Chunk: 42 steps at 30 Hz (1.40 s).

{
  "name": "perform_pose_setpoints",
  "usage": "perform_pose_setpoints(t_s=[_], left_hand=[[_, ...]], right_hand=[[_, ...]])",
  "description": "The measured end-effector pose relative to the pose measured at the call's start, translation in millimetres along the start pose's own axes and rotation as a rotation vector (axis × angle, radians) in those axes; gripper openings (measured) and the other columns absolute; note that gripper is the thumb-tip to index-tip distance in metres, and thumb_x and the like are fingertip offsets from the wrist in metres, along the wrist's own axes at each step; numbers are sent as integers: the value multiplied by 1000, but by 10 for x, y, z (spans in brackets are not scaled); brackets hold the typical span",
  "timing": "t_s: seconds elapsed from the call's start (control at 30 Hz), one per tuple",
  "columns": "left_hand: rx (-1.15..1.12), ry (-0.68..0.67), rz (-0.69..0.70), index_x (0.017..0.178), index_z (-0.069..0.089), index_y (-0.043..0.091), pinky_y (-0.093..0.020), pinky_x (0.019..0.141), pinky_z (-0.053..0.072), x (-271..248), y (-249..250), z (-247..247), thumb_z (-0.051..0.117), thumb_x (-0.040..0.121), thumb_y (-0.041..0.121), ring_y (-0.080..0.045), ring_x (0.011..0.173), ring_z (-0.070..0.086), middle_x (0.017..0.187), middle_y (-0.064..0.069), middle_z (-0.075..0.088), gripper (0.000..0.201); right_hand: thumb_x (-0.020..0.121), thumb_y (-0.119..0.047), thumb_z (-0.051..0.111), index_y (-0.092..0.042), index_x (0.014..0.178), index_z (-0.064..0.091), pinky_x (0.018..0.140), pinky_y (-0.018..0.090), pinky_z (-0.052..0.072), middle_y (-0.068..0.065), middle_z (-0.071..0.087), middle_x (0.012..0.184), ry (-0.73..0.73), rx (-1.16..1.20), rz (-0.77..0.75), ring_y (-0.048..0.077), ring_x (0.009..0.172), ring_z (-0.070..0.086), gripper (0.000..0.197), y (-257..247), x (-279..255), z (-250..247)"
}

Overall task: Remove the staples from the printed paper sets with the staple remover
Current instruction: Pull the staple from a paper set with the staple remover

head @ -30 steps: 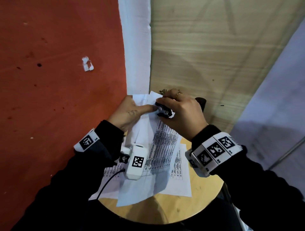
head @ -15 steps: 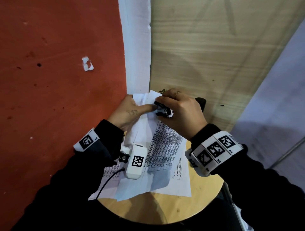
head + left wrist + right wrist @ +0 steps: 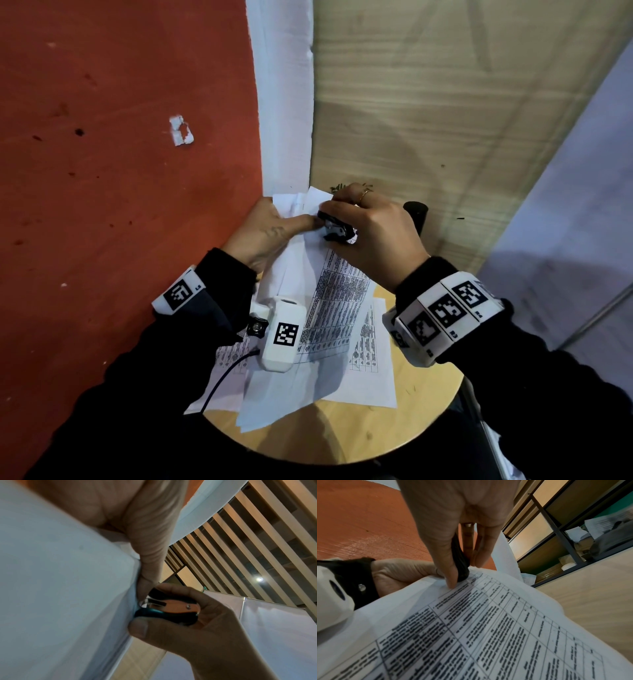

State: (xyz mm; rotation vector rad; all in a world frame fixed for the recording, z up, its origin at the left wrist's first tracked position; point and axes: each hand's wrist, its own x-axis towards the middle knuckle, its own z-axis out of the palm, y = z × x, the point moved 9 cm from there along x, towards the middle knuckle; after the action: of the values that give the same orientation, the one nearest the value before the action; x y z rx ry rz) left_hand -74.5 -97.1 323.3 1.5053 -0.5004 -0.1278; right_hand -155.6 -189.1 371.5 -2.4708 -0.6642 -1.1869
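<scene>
Staple remover [image 3: 169, 607] sat pinched in our right hand [image 3: 376, 236], its claws biting the far corner of a printed paper set [image 3: 329, 301] that our left hand [image 3: 263, 236] gripped. More printed sheets [image 3: 370, 370] lay beneath on the surface [image 3: 394, 431], their staples unseen; we judged the work mid-way.

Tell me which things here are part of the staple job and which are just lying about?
In use:
- staple remover, held in the right hand
- printed paper set, its corner held by the left hand

Lying about:
- other printed sheets underneath on the round wooden table
- black cylinder behind the right hand
- torn white scrap on the red surface
</scene>
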Motion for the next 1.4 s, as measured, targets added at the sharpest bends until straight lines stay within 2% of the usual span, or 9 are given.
perform_pose_setpoints(t_s=[0.13,0.33,0.5,0.63,0.8,0.93,1.13,1.27,1.4], left_hand=[[1,-30,-24,93,64,-8,-26,76,50,9,-24,-2,69,76,-5,-15,78,62,87,-12,66,19],[-45,-28,-51,101,61,-17,-40,89,50,10,-79,-22,78,62,11,-22,86,63,100,-24,67,51],[-27,-74,-79,96,68,4,-32,87,53,10,-118,32,73,69,4,-14,84,69,89,-2,74,27],[-40,-88,-84,86,67,5,-23,76,54,-4,-123,61,72,66,8,-8,74,68,78,3,74,21],[-56,-118,-62,96,67,5,-31,87,54,4,-54,61,76,67,7,-16,89,68,92,-3,74,30],[-73,-125,-68,109,64,-1,-40,93,51,7,-61,68,73,71,9,-29,104,65,111,-18,68,39],[-70,-59,-30,104,65,-1,-39,93,52,-28,-31,76,75,71,10,-23,96,67,104,-15,70,37],[-42,3,-91,89,68,1,-33,80,54,1,-105,43,79,64,9,-19,77,67,84,-10,72,29],[-70,24,-176,79,66,4,-21,59,54,10,-184,52,64,79,-3,-12,57,65,63,-2,70,7]], right_hand=[[58,-13,69,-7,88,73,52,31,53,11,68,87,7,-22,-18,31,74,67,32,-19,9,-5],[60,-10,70,-6,79,71,48,26,46,9,65,75,-1,-74,-25,31,67,63,20,-23,3,27],[62,-8,70,-5,83,72,53,29,51,10,65,75,-1,-2,14,32,66,64,21,54,-15,30],[63,-10,72,-6,84,71,54,33,54,10,67,78,5,79,80,31,67,65,22,104,-47,30],[61,-13,77,-6,91,73,71,4,38,7,68,83,48,291,225,9,77,56,31,251,-85,-47],[61,-13,81,-7,93,73,73,9,44,6,69,85,69,362,271,4,77,58,33,282,-110,-82],[62,-11,81,-5,94,72,74,19,50,8,70,87,91,380,246,11,78,63,34,285,-101,-115],[65,-7,79,-3,94,72,74,11,44,10,68,87,83,327,190,11,82,59,31,270,-125,-87],[66,-6,78,-3,94,72,75,12,44,10,69,89,97,262,135,11,83,58,29,224,-132,-88]])
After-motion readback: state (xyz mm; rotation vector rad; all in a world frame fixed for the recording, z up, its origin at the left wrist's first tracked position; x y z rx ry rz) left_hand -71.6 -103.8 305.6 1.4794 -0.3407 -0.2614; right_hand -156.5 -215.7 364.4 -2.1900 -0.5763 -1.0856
